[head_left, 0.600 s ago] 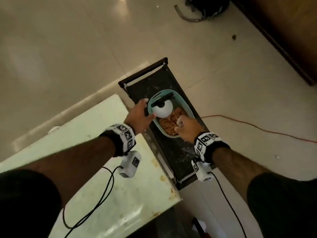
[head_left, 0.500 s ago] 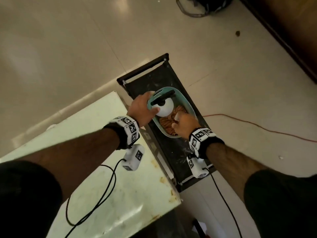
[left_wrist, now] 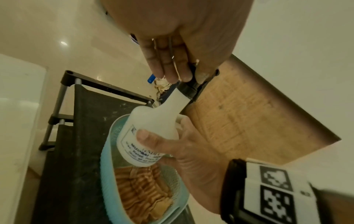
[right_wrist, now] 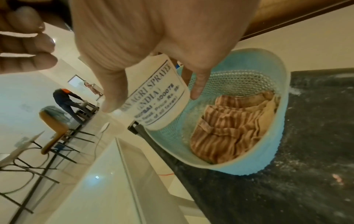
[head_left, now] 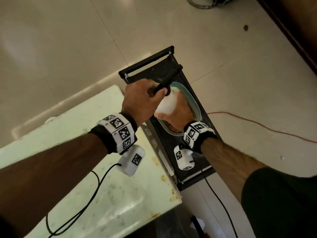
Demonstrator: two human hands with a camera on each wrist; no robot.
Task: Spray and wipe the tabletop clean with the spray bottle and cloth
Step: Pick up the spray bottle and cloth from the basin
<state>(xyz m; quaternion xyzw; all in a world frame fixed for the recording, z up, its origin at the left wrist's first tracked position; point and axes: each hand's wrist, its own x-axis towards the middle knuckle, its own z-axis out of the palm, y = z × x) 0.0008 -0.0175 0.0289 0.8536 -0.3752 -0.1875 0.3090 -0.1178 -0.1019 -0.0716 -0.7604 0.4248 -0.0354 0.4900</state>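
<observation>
From the head view, both hands hold the spray bottle above the teal basket on the dark stand, just right of the pale green counter; the left hand curls round its black neck, the right hand cups the white body from below. In the left wrist view the bottle's long axis tilts, head up toward the left fingers and base down in the right hand's grip, directly over the striped cloth. The right wrist view shows thumb and fingers wrapped round the labelled body, with the cloth lying in the basket just beyond and below. I judge the right hand nearer the cloth, the counter lying left.
</observation>
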